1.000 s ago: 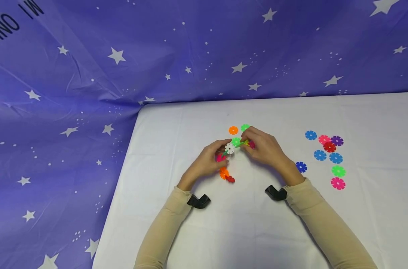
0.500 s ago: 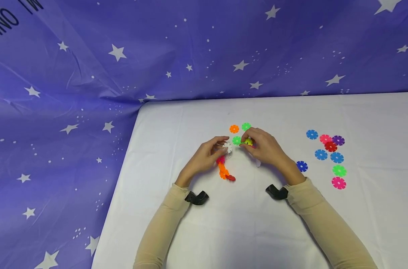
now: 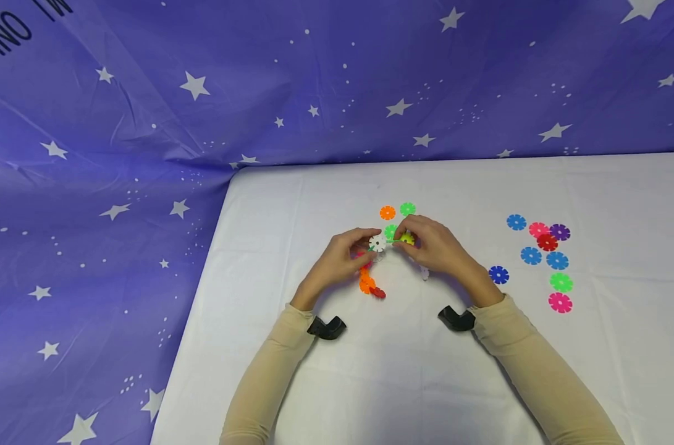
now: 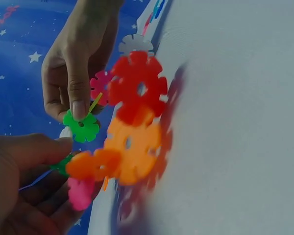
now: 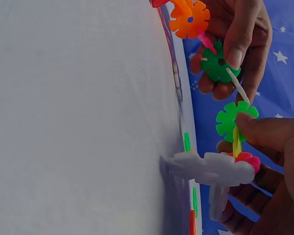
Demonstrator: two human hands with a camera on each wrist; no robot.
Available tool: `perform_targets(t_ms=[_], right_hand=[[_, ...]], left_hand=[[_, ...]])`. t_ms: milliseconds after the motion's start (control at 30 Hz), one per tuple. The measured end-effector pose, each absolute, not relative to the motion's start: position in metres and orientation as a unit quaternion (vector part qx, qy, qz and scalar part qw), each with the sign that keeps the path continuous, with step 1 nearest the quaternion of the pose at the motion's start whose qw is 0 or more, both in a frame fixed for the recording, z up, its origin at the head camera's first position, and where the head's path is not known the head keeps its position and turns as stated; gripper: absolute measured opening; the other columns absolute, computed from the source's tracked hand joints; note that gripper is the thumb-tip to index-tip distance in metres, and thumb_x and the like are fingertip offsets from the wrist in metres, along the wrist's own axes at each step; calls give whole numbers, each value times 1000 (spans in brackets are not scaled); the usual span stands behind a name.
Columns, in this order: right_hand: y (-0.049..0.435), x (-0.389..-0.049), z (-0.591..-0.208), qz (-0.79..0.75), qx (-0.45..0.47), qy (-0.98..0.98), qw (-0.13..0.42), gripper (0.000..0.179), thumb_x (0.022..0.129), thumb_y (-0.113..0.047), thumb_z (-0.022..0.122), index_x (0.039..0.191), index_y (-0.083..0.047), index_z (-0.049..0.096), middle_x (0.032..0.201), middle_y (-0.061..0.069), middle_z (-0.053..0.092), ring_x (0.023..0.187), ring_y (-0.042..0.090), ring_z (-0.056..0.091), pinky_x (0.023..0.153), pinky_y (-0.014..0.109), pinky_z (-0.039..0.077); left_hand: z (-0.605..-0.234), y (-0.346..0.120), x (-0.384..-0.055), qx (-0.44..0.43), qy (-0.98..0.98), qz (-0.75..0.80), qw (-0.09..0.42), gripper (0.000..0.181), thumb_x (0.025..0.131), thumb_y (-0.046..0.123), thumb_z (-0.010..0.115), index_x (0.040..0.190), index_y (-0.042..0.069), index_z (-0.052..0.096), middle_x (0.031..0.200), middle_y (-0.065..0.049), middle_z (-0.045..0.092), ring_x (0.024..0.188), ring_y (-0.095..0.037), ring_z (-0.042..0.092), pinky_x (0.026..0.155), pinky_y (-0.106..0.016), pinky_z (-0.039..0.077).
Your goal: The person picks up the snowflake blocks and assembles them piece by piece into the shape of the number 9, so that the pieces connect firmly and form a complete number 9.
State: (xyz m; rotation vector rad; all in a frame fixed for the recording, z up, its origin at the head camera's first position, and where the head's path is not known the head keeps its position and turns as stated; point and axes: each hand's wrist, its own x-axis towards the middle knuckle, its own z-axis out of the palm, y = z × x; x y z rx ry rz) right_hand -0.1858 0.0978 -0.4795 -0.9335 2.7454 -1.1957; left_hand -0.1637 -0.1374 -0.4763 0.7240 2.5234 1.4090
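My left hand (image 3: 342, 256) pinches a dark green notched plastic disc (image 5: 215, 63) in a chain of interlocking snowflake discs. From it hang pink (image 4: 80, 193), orange (image 4: 132, 147) and red discs (image 4: 137, 81); a white disc (image 3: 377, 243) stands at the chain's upper end. My right hand (image 3: 433, 244) pinches a bright green disc (image 5: 228, 120) between thumb and fingers. Joined below it are a yellow disc (image 5: 237, 142), a pink disc (image 5: 248, 159) and white discs (image 5: 206, 166). The white disc's edge meets the bright green rim; whether their slots are engaged I cannot tell.
Beyond the hands lie an orange disc (image 3: 387, 212) and green discs (image 3: 408, 209). Several loose discs, including a blue one (image 3: 498, 275) and a purple one (image 3: 560, 232), lie to the right on the white-covered table (image 3: 292, 216). A starry purple cloth (image 3: 337, 80) hangs behind.
The hands drew slightly apart, then came together, bringing the white disc and the bright green disc close. The right-hand piece has turned, so the yellow disc now faces up. The loose discs stay put.
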Motion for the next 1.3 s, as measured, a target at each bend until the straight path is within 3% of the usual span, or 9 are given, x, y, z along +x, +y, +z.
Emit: perform_targets(t_ms=[433, 967, 1300], right_hand=[[95, -184, -479, -380, -304, 874, 10, 10, 84, -12, 76, 86, -15, 67, 79, -3, 62, 64, 11, 46, 62, 30, 37], [95, -182, -479, -408, -306, 860, 21, 11, 84, -12, 77, 86, -15, 67, 74, -5, 61, 61, 10, 44, 59, 27, 36], [93, -184, -483, -467, -312, 827, 28, 10, 86, -5, 74, 85, -12, 66, 83, 0, 67, 69, 13, 51, 65, 28, 42]], left_hand=[[-469, -133, -159, 263, 879, 398, 8, 40, 85, 1, 74, 124, -3, 65, 93, -10, 68, 80, -19, 62, 74, -29, 53], [-463, -139, -160, 268, 881, 388, 44, 39, 88, 3, 71, 125, -4, 63, 99, -12, 69, 87, -23, 65, 79, -33, 53], [-465, -141, -160, 254, 881, 395, 47, 38, 88, 7, 72, 125, -2, 64, 96, -9, 68, 83, -17, 59, 76, -26, 50]])
